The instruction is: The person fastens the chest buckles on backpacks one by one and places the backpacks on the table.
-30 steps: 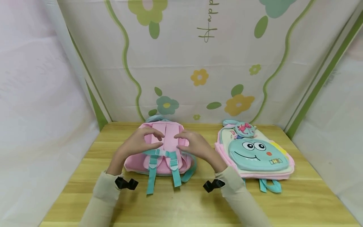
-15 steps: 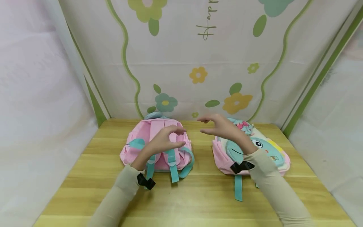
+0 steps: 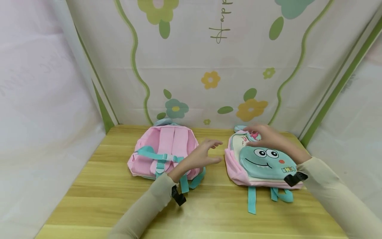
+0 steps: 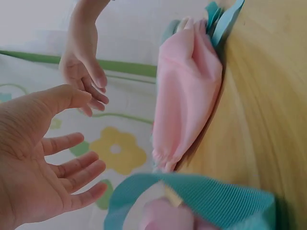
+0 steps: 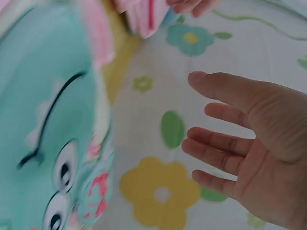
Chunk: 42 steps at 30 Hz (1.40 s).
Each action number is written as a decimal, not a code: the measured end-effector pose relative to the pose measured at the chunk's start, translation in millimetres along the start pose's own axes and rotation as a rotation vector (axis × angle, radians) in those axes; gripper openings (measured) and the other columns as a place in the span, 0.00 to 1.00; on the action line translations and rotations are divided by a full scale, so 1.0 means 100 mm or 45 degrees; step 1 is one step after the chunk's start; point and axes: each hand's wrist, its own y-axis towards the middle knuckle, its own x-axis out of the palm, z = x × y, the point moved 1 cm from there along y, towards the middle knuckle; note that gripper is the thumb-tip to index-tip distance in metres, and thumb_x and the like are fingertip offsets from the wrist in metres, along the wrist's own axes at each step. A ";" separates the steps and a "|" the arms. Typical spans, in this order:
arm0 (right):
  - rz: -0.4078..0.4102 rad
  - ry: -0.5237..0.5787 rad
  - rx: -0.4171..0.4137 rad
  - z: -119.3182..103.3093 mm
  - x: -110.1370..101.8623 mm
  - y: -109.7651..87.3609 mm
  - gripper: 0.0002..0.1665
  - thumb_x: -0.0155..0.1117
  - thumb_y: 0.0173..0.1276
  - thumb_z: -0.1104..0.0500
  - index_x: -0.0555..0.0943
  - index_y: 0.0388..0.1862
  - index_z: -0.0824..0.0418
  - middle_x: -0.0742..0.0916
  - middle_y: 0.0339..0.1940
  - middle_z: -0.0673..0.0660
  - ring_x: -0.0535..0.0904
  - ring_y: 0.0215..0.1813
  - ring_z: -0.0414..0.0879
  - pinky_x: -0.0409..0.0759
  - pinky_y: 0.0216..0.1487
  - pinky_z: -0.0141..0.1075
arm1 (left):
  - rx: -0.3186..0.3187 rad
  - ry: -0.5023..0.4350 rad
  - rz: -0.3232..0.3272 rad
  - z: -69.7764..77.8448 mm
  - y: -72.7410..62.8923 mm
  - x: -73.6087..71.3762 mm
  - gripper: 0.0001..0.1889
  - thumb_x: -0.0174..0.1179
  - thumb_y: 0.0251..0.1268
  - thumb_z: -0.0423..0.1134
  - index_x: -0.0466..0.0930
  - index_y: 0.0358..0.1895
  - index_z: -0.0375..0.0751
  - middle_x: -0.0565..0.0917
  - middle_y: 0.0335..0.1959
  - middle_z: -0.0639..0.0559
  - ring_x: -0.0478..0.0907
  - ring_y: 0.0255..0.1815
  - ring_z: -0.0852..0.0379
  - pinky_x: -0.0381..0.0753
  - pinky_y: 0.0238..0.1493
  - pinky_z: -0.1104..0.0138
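A pink child's backpack lies with its shoulder straps upward on the left of the table. Its teal strap runs across it through a buckle. To the right lies a second backpack, front side up, with a smiling teal face and pink sides. My left hand hovers by the right edge of the pink backpack, fingers spread and holding nothing. Over the top of the smiling backpack floats my right hand, partly covering its small round pouch. In the right wrist view the right palm is bare.
The wooden table carries both backpacks, with a gap between them. Behind it rises a white cloth wall with printed flowers; white side walls enclose left and right. Teal strap ends hang toward the table's front.
Both hands have moved to the right, away from above the pink backpack. The right hand is now over the smiling backpack, the left near the gap. Both backpacks stay in place.
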 end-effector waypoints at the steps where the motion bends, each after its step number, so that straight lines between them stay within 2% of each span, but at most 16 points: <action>1: -0.003 -0.001 0.009 0.07 0.01 -0.06 0.31 0.77 0.61 0.59 0.81 0.61 0.69 0.87 0.55 0.65 0.82 0.55 0.60 0.82 0.53 0.55 | -0.004 0.000 -0.002 0.01 0.03 0.05 0.32 0.67 0.68 0.44 0.69 0.74 0.46 0.72 0.67 0.42 0.72 0.68 0.46 0.78 0.64 0.55; 4: -0.022 -0.014 0.047 0.27 0.03 -0.22 0.33 0.77 0.62 0.57 0.79 0.64 0.68 0.83 0.61 0.70 0.81 0.59 0.64 0.81 0.56 0.59 | -0.015 0.014 0.003 0.04 0.11 0.18 0.33 0.67 0.69 0.47 0.69 0.74 0.48 0.72 0.69 0.44 0.72 0.69 0.47 0.78 0.65 0.57; 11: 0.006 -0.149 0.069 0.66 0.07 -0.50 0.39 0.79 0.60 0.49 0.79 0.66 0.66 0.82 0.64 0.70 0.78 0.63 0.69 0.78 0.59 0.63 | -0.009 0.105 -0.011 0.03 0.29 0.44 0.36 0.65 0.68 0.56 0.67 0.75 0.48 0.68 0.74 0.46 0.66 0.74 0.48 0.74 0.70 0.54; 14: -0.022 -0.137 0.079 0.78 0.07 -0.61 0.44 0.80 0.59 0.47 0.76 0.68 0.68 0.80 0.66 0.71 0.76 0.66 0.71 0.75 0.61 0.67 | -0.002 0.116 -0.027 0.03 0.34 0.53 0.38 0.65 0.67 0.58 0.65 0.76 0.48 0.65 0.77 0.45 0.64 0.76 0.47 0.72 0.72 0.52; 17: -0.069 -0.093 0.128 0.91 0.07 -0.73 0.50 0.80 0.57 0.42 0.73 0.70 0.68 0.78 0.68 0.73 0.73 0.67 0.73 0.74 0.60 0.69 | -0.005 0.129 -0.044 0.04 0.37 0.60 0.40 0.65 0.66 0.59 0.64 0.77 0.48 0.63 0.79 0.44 0.61 0.78 0.46 0.69 0.74 0.51; 23: -0.204 -0.029 0.313 1.09 0.06 -0.98 0.58 0.80 0.54 0.37 0.68 0.75 0.64 0.74 0.71 0.76 0.69 0.68 0.78 0.73 0.57 0.71 | -0.025 0.215 -0.077 -0.01 0.40 0.74 0.44 0.65 0.64 0.64 0.62 0.78 0.48 0.60 0.81 0.42 0.60 0.80 0.46 0.66 0.76 0.50; 26: -0.255 -0.004 0.365 1.17 0.07 -1.09 0.60 0.81 0.51 0.37 0.67 0.76 0.64 0.73 0.71 0.78 0.69 0.67 0.80 0.74 0.54 0.71 | -0.020 0.274 -0.106 -0.03 0.40 0.78 0.47 0.65 0.62 0.67 0.61 0.79 0.49 0.60 0.81 0.42 0.59 0.81 0.45 0.66 0.76 0.50; 32: -0.307 0.069 0.372 1.31 0.08 -1.24 0.59 0.83 0.52 0.44 0.65 0.76 0.68 0.72 0.70 0.80 0.69 0.66 0.81 0.75 0.52 0.71 | -0.003 0.365 -0.148 -0.04 0.41 0.83 0.52 0.69 0.54 0.70 0.59 0.80 0.53 0.58 0.82 0.44 0.55 0.82 0.46 0.63 0.78 0.49; 37: -0.346 0.082 0.346 1.38 0.10 -1.30 0.61 0.84 0.50 0.46 0.65 0.75 0.71 0.72 0.67 0.83 0.70 0.64 0.82 0.75 0.51 0.71 | -0.013 0.406 -0.140 -0.04 0.41 0.85 0.52 0.69 0.51 0.72 0.62 0.79 0.55 0.60 0.81 0.45 0.57 0.82 0.48 0.64 0.77 0.51; 42: -0.396 0.105 0.379 1.41 0.12 -1.37 0.65 0.87 0.44 0.45 0.64 0.75 0.72 0.71 0.69 0.83 0.68 0.65 0.82 0.74 0.54 0.71 | 0.000 0.458 -0.111 -0.01 0.39 0.85 0.48 0.70 0.51 0.71 0.68 0.75 0.56 0.67 0.77 0.48 0.63 0.78 0.51 0.69 0.74 0.54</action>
